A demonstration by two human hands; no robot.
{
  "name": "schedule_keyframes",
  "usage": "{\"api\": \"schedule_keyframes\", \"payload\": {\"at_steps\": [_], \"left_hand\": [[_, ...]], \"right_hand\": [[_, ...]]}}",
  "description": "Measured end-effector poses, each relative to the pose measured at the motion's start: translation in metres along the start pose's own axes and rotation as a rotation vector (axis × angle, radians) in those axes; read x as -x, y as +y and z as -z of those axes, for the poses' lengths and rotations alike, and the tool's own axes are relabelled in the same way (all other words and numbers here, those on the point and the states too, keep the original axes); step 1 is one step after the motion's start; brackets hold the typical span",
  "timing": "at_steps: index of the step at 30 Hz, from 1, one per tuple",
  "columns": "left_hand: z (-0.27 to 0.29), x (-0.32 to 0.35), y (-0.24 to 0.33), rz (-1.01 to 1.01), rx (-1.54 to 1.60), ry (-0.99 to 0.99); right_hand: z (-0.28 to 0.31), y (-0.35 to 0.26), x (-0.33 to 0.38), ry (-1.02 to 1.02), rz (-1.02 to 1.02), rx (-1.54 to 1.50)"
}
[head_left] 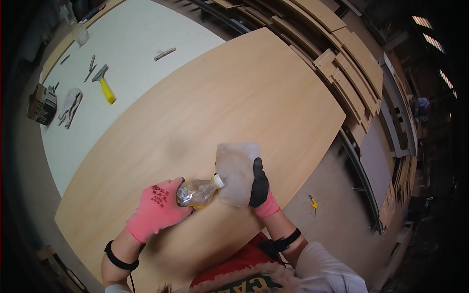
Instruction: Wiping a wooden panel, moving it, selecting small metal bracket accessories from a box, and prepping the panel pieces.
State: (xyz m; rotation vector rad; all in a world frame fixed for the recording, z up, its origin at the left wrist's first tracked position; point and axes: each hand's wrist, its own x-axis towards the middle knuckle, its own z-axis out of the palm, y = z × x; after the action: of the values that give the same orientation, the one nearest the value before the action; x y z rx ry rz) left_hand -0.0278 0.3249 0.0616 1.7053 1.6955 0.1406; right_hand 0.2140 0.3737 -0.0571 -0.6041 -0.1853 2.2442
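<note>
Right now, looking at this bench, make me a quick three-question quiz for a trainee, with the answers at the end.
1. Which gloved hand holds the clear bottle?
2. True or false: the yellow-handled scraper lies on the white surface.
3. Fill in the blank: the bottle's white cap points toward the pale ____ in the other hand.

Key: 1, the left hand; 2, true; 3, cloth.

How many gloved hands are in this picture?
2: the left hand, gripping the clear bottle, and the right hand, holding the pale pad by its right side.
</note>
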Motion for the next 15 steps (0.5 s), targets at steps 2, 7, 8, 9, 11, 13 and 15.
{"api": "schedule_keyframes", "payload": {"at_steps": [2,7,8,9,11,13,15], "left_hand": [[0.002,-0.001,0.009,0.071,-0.207,-0.14],[0.001,0.003,0.017,0.165,-0.304,-0.189],[0.001,0.005,0.017,0.174,-0.355,-0.209],[0.001,0.007,0.019,0.181,-0.358,-0.204],[0.002,0.01,0.023,0.214,-0.38,-0.326],[0.005,0.01,0.027,0.254,-0.363,-0.364],[0.006,0.012,0.026,0.289,-0.342,-0.402]], "right_hand": [[0.004,0.005,0.001,0.048,-0.035,0.018],[0.01,0.01,0.004,-0.038,-0.063,0.021],[0.008,0.01,0.005,-0.048,-0.045,0.058],[0.006,0.009,0.005,-0.056,-0.049,0.056],[0.002,0.006,0.005,-0.113,-0.083,0.033],[-0.009,0.006,0.008,-0.093,-0.087,0.073],[-0.01,0.006,0.009,-0.069,-0.088,0.118]]}}
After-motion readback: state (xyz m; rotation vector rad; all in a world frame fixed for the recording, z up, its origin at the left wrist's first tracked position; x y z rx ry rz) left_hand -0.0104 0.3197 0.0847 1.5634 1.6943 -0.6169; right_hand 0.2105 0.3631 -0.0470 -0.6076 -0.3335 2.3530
